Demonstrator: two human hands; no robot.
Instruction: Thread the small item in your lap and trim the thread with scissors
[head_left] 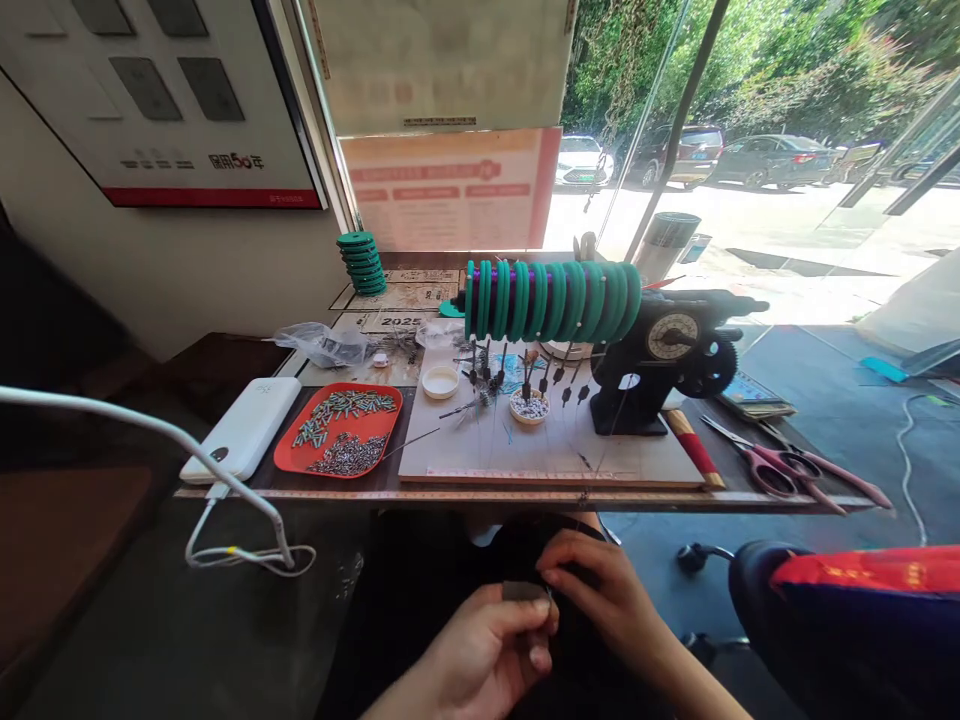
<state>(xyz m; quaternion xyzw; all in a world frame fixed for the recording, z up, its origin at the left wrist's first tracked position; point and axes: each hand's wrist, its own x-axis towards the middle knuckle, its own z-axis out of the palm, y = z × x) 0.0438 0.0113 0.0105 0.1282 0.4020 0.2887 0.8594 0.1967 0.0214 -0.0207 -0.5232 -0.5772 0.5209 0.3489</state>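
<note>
Below the table's front edge, over my lap, my left hand (506, 635) is closed in a pinch, thumb against the index finger. A dark grey flat patch (523, 591) shows on or behind that finger. Close to its right, my right hand (596, 585) is pinched too, fingertips almost touching the left ones. Something small and thin sits between the hands, too fine to make out. Above them stands a black hand-cranked machine (664, 350) with a dial, carrying a row of green discs (555, 300). Thin lines with small dark weights hang from the discs.
An orange tray (337, 390) holds small metal parts. A white power bank (244, 428) with a cable lies left of it. A white lid (440, 382) and a small bowl of beads (529, 405) stand on a board (480, 455). Scissors (780, 470) lie right; more green discs (361, 264) are stacked behind.
</note>
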